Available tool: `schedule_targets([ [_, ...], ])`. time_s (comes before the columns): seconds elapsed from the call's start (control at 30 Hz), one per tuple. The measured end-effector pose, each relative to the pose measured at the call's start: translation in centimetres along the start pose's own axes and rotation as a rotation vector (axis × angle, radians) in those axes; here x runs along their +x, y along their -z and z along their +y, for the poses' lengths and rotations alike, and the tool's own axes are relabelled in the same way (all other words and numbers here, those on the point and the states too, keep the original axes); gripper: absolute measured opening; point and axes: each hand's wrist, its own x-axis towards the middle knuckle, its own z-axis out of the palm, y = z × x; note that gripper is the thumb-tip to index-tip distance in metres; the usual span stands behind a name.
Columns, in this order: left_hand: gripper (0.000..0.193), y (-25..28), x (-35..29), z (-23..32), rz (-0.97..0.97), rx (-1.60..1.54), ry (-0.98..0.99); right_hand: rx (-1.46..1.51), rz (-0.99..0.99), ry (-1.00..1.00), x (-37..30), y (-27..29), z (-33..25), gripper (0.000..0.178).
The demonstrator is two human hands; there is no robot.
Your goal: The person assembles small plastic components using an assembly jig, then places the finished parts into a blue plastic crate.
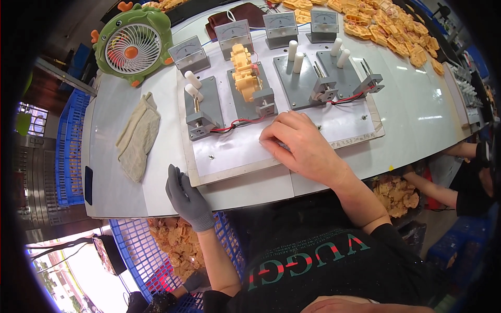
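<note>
My left hand (189,201), in a grey glove, is at the table's front edge beside the board's near left corner. Its fingers stretch out and hold nothing. My bare right hand (297,143) rests over the front of the white test board (235,159), fingers curled; what they hold, if anything, is hidden. Just beyond it is the small metal block (266,103) of the second fixture. A yellow plastic part (245,73) with gear shapes sits upright on that fixture. The other grey fixtures (297,81) carry white pegs and metal pins, with no yellow part on them.
Several analog meters (234,35) line the board's back. A green fan (133,47) and a folded cloth (138,136) lie left. Yellow parts (386,28) are heaped at the back right. A blue basket (130,245) of parts stands below; a co-worker's arm (433,188) is at right.
</note>
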Motion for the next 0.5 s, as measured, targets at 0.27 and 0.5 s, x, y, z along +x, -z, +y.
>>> schedule_targets([
  [0.27, 0.035, 0.01, 0.01, -0.15, -0.003, 0.016, -0.012, -0.076, 0.054, -0.009, 0.12, -0.6, -0.31, 0.006],
  [0.5, 0.035, 0.05, 0.03, -0.28, 0.006, -0.003, -0.003, -0.069, 0.051, 0.003, 0.23, -0.63, -0.34, 0.007],
])
